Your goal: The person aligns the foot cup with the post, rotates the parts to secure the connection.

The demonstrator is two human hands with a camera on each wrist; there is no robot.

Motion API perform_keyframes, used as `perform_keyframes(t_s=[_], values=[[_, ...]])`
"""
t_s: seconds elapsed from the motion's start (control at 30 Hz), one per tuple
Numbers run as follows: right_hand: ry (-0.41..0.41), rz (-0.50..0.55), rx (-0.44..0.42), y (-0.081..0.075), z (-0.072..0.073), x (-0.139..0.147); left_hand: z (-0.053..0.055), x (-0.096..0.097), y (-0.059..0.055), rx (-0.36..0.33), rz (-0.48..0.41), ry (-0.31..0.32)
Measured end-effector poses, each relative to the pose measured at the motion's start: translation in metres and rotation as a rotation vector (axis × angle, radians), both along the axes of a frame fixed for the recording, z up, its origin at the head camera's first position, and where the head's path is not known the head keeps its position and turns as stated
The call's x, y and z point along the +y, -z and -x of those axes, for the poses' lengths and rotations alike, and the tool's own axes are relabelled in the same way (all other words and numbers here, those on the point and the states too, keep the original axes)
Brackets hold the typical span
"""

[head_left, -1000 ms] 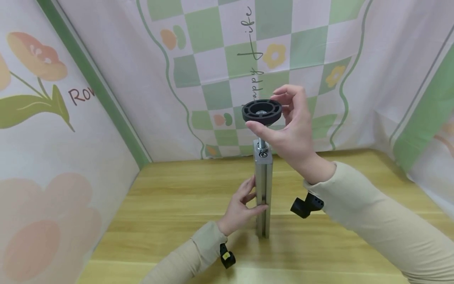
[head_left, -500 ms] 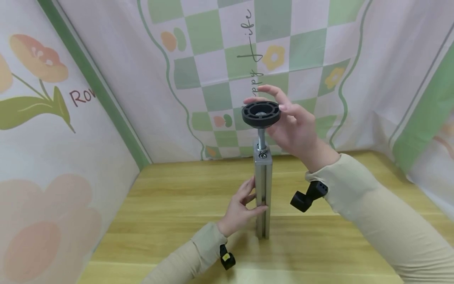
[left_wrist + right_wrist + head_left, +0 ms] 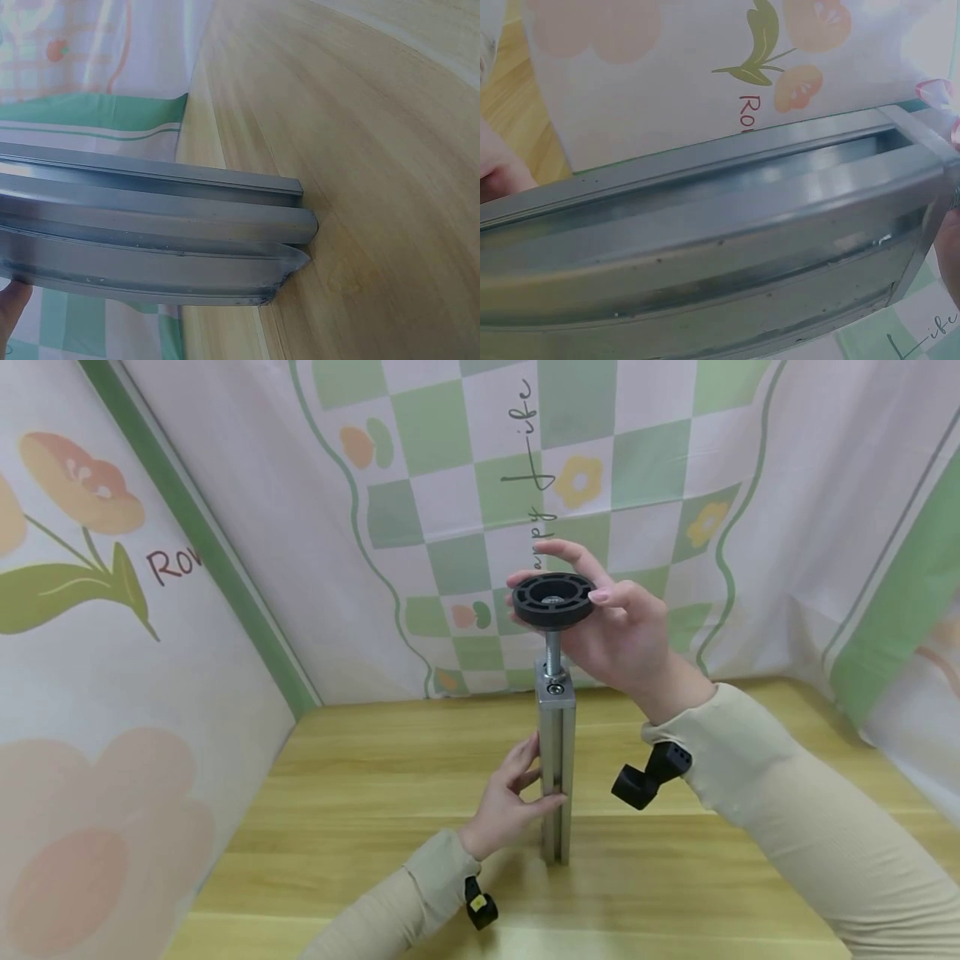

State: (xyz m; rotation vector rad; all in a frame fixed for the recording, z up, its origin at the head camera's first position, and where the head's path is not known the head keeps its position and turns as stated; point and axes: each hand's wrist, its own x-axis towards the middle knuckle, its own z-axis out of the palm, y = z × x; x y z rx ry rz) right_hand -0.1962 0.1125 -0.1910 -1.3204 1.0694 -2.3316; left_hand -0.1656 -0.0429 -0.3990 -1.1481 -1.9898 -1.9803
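Observation:
An aluminium profile [image 3: 556,752] stands upright on the wooden table [image 3: 375,768]. Low on its side, my left hand [image 3: 501,808] grips it between thumb and fingers. Capping the top is a metal end plate [image 3: 557,700] with a screw in it, from which a threaded rod [image 3: 552,652] rises. A round black levelling foot [image 3: 553,610] tops the rod. Around the foot's rim my right hand [image 3: 626,635] curls, fingers behind and a fingertip at the right edge. The profile's lower end [image 3: 289,225] meets the tabletop in the left wrist view. Its long slots [image 3: 780,180] fill the right wrist view.
Behind the table hangs a checked green and white cloth [image 3: 502,502]. A flower-printed cloth [image 3: 112,668] forms the left side, another cloth the right. Black camera mounts [image 3: 637,787] sit at both wrists.
My right hand has let its earlier thumb-in-front hold go and turned around the levelling foot, fingers now behind the rim. The left hand and the profile have stayed put.

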Motion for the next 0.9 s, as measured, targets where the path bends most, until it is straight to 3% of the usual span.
perform_keyframes(t_s=[0.2,0.57,0.67,0.8,0.9], values=[[0.075,0.014,0.044,0.004,0.002,0.003,0.0,0.001,0.0,0.01,-0.005,0.003],[0.578,-0.195,0.109,-0.001,-0.015,0.004,-0.001,0.002,-0.002,0.006,-0.002,0.003],[0.669,-0.241,0.131,-0.004,-0.02,0.002,-0.001,0.001,-0.002,0.012,0.001,0.004],[0.792,-0.275,0.192,-0.005,-0.024,-0.001,-0.001,0.001,-0.002,0.019,0.003,0.005],[0.952,-0.325,0.249,-0.005,-0.026,-0.002,-0.001,0.001,-0.002,0.018,0.004,0.005]])
